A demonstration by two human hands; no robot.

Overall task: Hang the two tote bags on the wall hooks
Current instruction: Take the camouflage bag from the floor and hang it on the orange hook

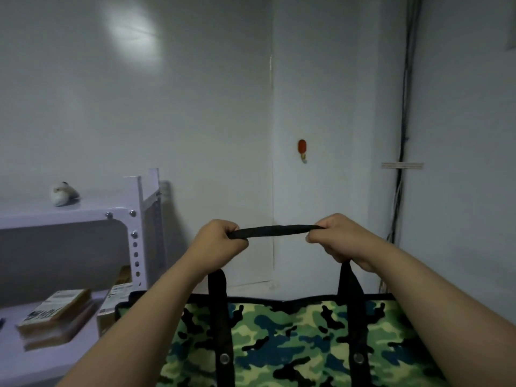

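A green camouflage tote bag (290,339) with black trim hangs in front of me at the bottom of the view. Its black handle strap (275,230) is stretched level between my two fists. My left hand (219,241) grips the strap's left end and my right hand (336,237) grips its right end. An orange wall hook (302,149) sits on the white wall, above the strap and slightly right of its middle, with nothing on it. Only one tote bag and one hook are in view.
A white metal shelf unit (136,219) stands at the left, with a small white object (62,193) on top and boxes (53,311) on the lower shelf. Dark cables (403,135) run down the wall corner at the right.
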